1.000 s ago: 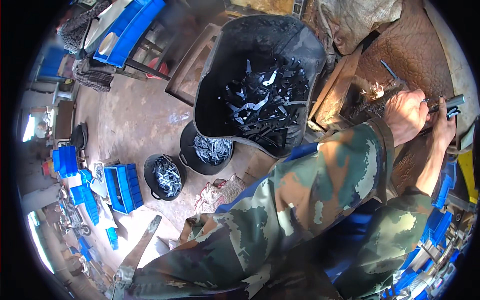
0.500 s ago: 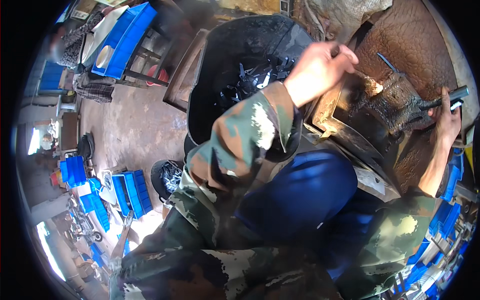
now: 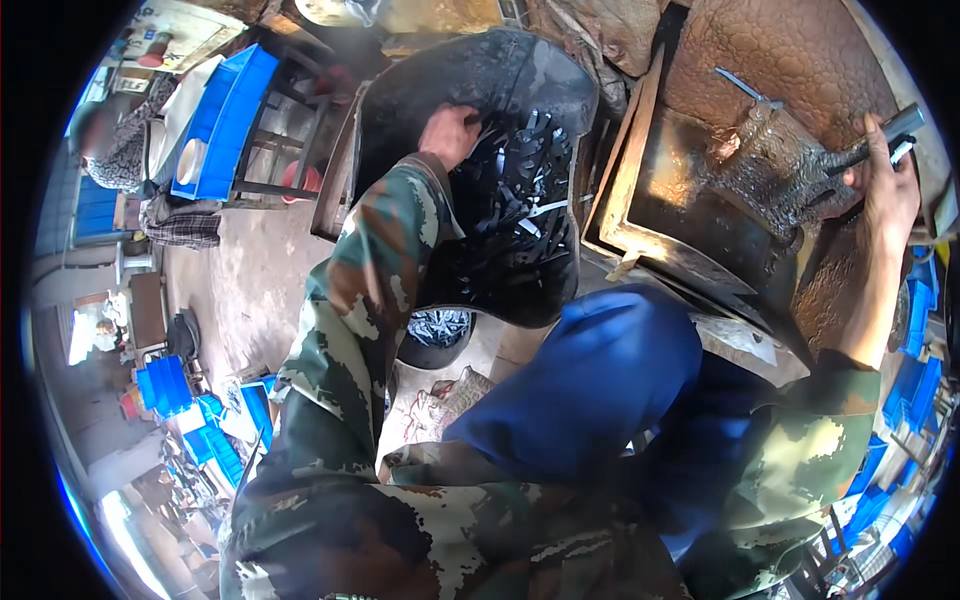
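My left hand (image 3: 450,135) is inside a big black tub (image 3: 585,90), by its far left wall. Its fingers are curled; what they hold, if anything, is hidden. To the right of the hand lies a heap of small flat metal pieces (image 3: 530,165), some dark and some shiny. At the far right my right hand (image 3: 890,190) is closed round a metal handle (image 3: 904,122), whose round end sticks out past the fingers. The handle joins a grimy, wet machine fixture (image 3: 765,165). A thin bluish metal strip (image 3: 740,82) stands out from the top of that fixture.
A rusty metal tray (image 3: 640,235) lies between the tub and the fixture. Below the tub stands a smaller bucket (image 3: 440,330) of metal pieces. Another person (image 3: 130,145) sits at far left, next to a blue bin (image 3: 225,125). My blue-trousered knee (image 3: 590,370) is close to the tub.
My left hand has moved left, from beside the fixture into the black tub. My right hand keeps its hold on the handle. The whole view has shifted slightly.
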Available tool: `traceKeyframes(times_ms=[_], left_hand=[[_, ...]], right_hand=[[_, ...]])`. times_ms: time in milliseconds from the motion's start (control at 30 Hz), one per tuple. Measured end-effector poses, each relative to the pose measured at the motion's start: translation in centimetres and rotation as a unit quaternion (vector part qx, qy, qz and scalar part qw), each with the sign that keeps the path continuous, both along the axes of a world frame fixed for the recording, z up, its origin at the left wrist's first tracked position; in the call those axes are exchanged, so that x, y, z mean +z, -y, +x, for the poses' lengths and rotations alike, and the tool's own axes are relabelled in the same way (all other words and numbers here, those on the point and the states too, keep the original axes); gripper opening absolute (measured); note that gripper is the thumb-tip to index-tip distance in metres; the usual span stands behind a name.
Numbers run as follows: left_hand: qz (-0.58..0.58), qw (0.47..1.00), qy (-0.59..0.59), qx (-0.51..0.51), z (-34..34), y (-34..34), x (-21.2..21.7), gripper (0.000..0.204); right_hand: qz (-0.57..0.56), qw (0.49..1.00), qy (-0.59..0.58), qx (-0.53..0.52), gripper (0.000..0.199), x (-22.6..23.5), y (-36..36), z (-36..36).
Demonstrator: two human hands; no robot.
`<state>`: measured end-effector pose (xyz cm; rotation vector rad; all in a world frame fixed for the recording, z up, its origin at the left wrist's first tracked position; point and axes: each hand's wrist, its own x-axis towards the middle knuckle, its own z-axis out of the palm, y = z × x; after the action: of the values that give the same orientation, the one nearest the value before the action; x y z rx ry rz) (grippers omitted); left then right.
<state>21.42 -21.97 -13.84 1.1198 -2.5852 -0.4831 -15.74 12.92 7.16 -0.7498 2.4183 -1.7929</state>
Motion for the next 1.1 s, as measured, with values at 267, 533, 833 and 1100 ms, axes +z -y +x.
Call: traceKeyframes(times_ms=[267, 533, 833, 1100], left_hand=[[0.038, 0.972, 0.229, 0.024, -0.8, -1.7, 0.4, 0.052], [-0.001, 0.956, 0.291, -0.037, -2.4, -1.0, 1.4, 0.039], [0.033, 0.934, 0.356, -0.005, -4.1, -0.7, 2.2, 0.033], [0.053, 0.909, 0.412, -0.029, -5.5, -1.3, 1.9, 0.034]], right_hand=[[-0.010, 1.000, -0.006, 0.002, 0.036, 0.0, -0.4, -0.6], [-0.003, 1.000, -0.007, 0.002, 0.038, -0.1, -0.2, -0.7], [-0.004, 1.000, -0.012, 0.002, 0.037, 0.2, 0.1, -0.4], [0.017, 1.000, -0.025, -0.003, 0.040, 0.0, -0.5, -0.2]])
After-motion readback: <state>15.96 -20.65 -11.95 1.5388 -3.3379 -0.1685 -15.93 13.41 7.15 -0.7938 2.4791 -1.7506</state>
